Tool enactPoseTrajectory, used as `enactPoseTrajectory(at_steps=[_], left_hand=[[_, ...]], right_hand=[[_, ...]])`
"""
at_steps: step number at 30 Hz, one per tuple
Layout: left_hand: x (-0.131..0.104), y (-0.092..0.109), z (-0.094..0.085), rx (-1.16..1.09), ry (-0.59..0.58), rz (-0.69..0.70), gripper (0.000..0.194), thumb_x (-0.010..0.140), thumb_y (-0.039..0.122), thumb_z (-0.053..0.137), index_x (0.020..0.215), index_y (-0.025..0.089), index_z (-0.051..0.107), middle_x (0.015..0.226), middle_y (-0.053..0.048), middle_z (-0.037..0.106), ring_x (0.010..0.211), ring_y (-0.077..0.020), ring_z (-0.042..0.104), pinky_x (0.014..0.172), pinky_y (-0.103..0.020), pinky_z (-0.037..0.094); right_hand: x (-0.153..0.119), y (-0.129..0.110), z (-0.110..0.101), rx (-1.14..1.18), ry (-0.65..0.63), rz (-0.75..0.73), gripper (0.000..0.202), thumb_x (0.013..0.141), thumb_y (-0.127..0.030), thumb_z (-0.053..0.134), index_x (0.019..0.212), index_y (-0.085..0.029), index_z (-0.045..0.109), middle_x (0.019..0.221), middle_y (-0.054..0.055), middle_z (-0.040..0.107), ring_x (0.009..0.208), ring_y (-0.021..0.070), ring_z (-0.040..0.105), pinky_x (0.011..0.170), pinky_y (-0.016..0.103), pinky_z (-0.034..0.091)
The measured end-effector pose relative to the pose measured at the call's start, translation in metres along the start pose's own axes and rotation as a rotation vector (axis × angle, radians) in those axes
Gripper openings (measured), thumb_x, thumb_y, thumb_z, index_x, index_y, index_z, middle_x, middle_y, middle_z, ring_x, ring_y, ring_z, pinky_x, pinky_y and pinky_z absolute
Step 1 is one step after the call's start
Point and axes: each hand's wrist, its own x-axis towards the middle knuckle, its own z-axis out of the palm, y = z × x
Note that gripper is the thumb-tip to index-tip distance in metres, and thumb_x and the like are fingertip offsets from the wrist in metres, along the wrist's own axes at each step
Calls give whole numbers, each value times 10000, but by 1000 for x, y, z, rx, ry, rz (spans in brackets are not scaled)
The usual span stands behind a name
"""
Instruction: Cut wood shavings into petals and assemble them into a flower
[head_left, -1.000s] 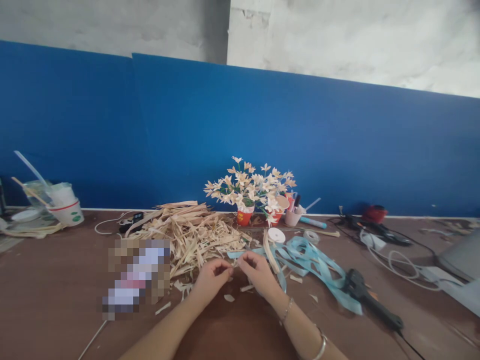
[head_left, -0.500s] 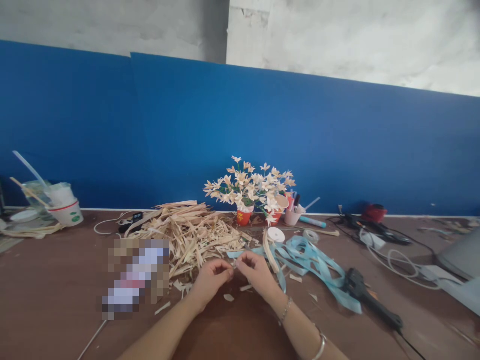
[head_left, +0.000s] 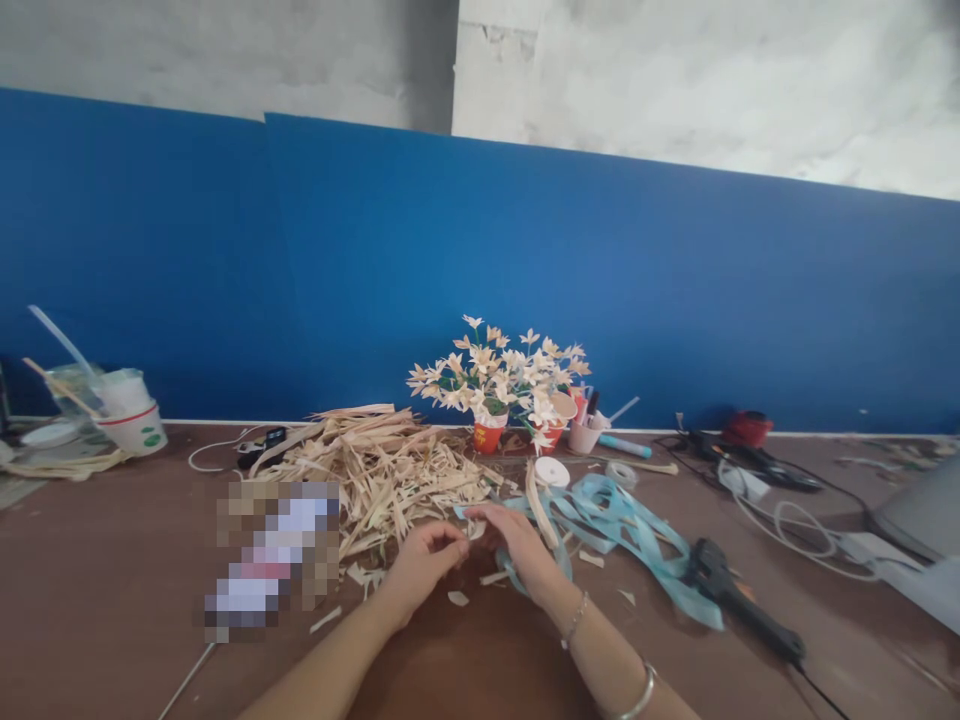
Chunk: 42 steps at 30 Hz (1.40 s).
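Observation:
My left hand (head_left: 424, 568) is closed in a pinch, thumb against fingertips; whatever it holds is too small to make out. Just to its right, my right hand (head_left: 521, 550) has its fingers stretched out toward the left one, with the thumb apart. A small pale flake (head_left: 476, 531) shows between the two hands; I cannot tell whether either touches it. Behind them spreads a heap of dry, straw-coloured husk strips (head_left: 397, 470). A light-blue ribbon (head_left: 611, 512) lies in loose loops beside my right hand and runs partly behind it.
Pale flowers (head_left: 499, 375) stand in red pots (head_left: 490, 435) by the blue partition (head_left: 360, 250). A black glue gun (head_left: 742, 600) lies at right with its cord. White tape rolls (head_left: 552, 472), a pen cup (head_left: 583, 436), a blurred-out object (head_left: 274, 560) and a paper cup (head_left: 135, 430) are also on the table.
My right hand has gone from a pinch to stretched-out fingers. The ribbon near its wrist has shifted a little. My left hand keeps its pinch in nearly the same place.

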Motion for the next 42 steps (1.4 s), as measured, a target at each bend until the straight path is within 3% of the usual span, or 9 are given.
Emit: enactPoseTrajectory(at_steps=[9,18,37,42], left_hand=[[2,-2,-1,28,40,1,241,657,391,636,667,152,605,553,24,579,506,-92,486,501,-203,347],[2,-5,-3,-3,29,-10,228,656,374,648,682,151,608,571,25,595,537,-103,516,546,-213,392],[4,-8,-3,-18,29,-7,213,650,358,653,647,149,609,561,17,591,535,-113,520,534,-221,394],[4,-5,-1,-4,93,7,202,636,350,653,638,151,620,550,20,591,515,-105,515,519,-214,388]], right_hand=[[0,-2,4,1,-1,9,244,730,-352,485,578,-190,586,569,3,520,585,146,467,595,262,373],[-2,-1,4,4,-37,83,190,708,-307,519,600,-163,581,524,-38,493,515,89,426,521,208,311],[-1,4,5,-21,-1,63,292,728,-381,544,559,-150,603,512,-16,539,518,96,468,555,218,360],[5,1,-4,-66,140,-19,355,740,-465,520,725,-145,671,639,27,614,613,137,531,596,238,397]])
